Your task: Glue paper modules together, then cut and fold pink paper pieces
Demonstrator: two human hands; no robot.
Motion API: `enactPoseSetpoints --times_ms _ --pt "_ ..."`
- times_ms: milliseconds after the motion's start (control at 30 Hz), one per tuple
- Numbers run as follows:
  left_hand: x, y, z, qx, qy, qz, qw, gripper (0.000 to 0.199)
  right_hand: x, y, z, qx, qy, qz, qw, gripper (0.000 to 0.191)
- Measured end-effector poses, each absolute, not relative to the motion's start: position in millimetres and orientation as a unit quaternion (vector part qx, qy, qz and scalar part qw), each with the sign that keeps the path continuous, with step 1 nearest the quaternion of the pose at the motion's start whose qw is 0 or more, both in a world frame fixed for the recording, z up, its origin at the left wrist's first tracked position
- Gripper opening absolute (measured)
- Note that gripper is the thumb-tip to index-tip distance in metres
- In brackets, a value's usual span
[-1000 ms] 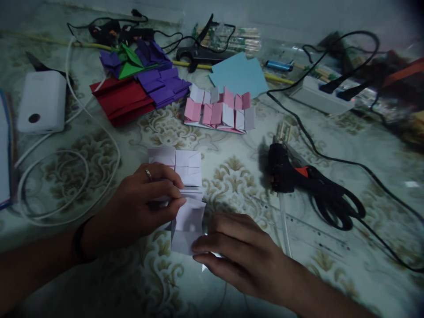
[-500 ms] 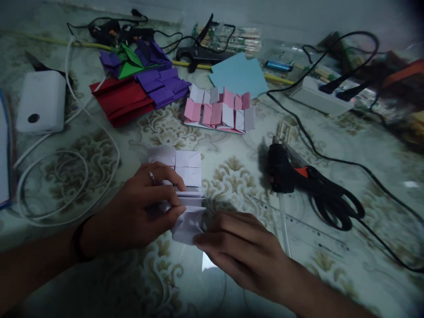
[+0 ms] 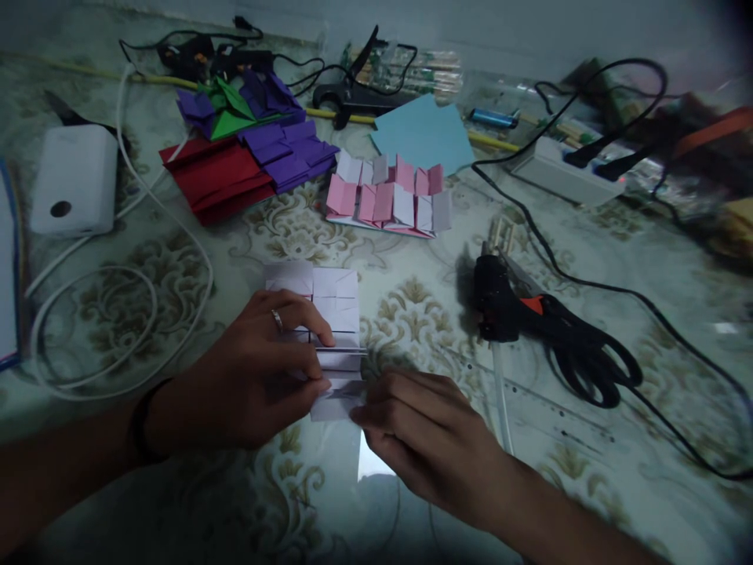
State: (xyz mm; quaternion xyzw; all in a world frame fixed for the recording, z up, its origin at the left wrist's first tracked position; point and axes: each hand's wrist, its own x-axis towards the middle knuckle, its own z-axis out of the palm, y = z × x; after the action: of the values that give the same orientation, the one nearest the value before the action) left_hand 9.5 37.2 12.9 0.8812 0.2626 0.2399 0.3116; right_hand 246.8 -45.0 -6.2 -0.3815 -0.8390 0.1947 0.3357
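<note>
Creased white paper (image 3: pixel 336 314), flat-panelled, pinched between the left hand's (image 3: pixel 259 369) fingertips, right hand (image 3: pixel 417 431) gripping its lower edge.

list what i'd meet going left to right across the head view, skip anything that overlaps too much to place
Blue-edged flat thing → white box with a dark round spot → red folded paper → pink and white folded paper → white power strip → orange strip.
</note>
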Motion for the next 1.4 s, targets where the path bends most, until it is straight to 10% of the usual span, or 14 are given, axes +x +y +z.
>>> enactPoseSetpoints --times_ms 1400 --pt "7.0 37.0 11.7 0.887 0.304 0.232 0.259 0.033 249.2 -42.8 -2.9 -0.431 -0.796 0.268 0.33 0.018"
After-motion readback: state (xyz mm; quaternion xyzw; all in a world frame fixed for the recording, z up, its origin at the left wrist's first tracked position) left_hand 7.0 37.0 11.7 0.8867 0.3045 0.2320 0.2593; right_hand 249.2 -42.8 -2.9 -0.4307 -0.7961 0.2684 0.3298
